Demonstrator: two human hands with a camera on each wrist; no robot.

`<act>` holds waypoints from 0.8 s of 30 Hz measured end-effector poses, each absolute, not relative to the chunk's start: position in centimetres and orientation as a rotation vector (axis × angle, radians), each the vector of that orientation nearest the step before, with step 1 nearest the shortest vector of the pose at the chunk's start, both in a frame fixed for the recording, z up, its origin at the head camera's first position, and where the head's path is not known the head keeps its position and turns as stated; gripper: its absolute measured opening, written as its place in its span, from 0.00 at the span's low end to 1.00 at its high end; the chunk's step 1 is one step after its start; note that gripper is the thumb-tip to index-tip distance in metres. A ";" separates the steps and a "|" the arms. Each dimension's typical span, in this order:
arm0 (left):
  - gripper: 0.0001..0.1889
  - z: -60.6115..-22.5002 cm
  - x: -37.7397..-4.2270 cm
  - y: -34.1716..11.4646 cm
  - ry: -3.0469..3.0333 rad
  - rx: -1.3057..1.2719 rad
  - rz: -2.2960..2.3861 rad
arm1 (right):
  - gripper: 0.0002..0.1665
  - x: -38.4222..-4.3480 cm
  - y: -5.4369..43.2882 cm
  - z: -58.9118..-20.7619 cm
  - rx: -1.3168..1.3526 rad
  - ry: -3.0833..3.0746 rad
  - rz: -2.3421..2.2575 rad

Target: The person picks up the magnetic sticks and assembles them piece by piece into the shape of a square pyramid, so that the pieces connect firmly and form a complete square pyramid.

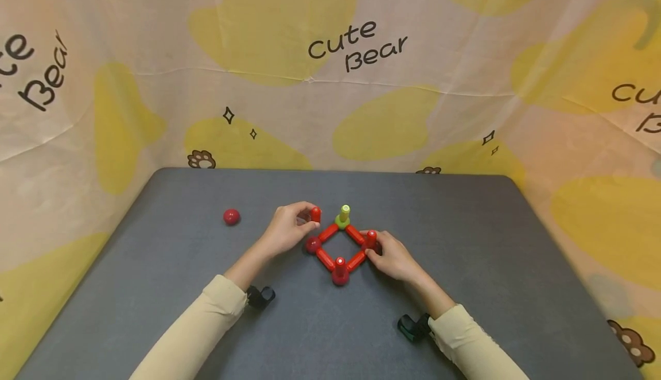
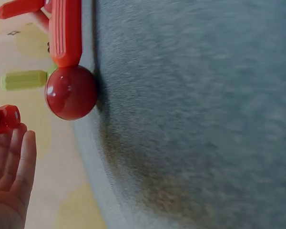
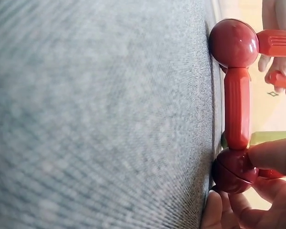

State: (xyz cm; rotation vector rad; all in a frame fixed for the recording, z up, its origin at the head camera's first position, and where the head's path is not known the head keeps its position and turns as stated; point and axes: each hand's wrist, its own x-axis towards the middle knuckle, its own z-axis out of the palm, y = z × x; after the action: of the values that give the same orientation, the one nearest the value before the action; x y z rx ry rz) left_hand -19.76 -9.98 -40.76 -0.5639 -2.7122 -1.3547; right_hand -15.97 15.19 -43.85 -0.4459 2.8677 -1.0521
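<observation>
A diamond frame of red rods (image 1: 326, 259) and balls lies flat on the table. Green forms its back corner, where a green rod (image 1: 345, 213) stands upright on a green ball (image 1: 339, 223). Upright red rods rise from the front ball (image 1: 340, 278) and the right ball (image 3: 233, 174). Between thumb and fingers, my left hand (image 1: 290, 228) pinches a short red rod (image 1: 316, 214), held apart from and above the left corner ball (image 1: 312, 245), which bears no upright. The thumb and fingers of my right hand (image 1: 393, 255) grip the right corner ball, partly hiding it.
One loose red ball (image 1: 231, 217) lies on the grey table (image 1: 155, 265), left of the left hand. Dark wrist devices (image 1: 261, 297) sit on both forearms near the cuffs. Behind the table hangs a patterned cloth (image 1: 289, 104), with more cloth along both sides.
</observation>
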 end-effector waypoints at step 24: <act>0.11 -42.8 -17.7 -10.4 -2.725 -0.606 -1.401 | 0.23 -16.0 15.1 -43.9 -0.442 2.876 -1.049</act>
State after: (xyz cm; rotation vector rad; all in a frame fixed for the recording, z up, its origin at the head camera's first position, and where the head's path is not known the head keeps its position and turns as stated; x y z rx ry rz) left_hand -17.69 -10.44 -42.77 -0.6061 -2.7249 -1.4009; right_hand -15.97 15.12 -43.94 -0.4419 2.8756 -1.0493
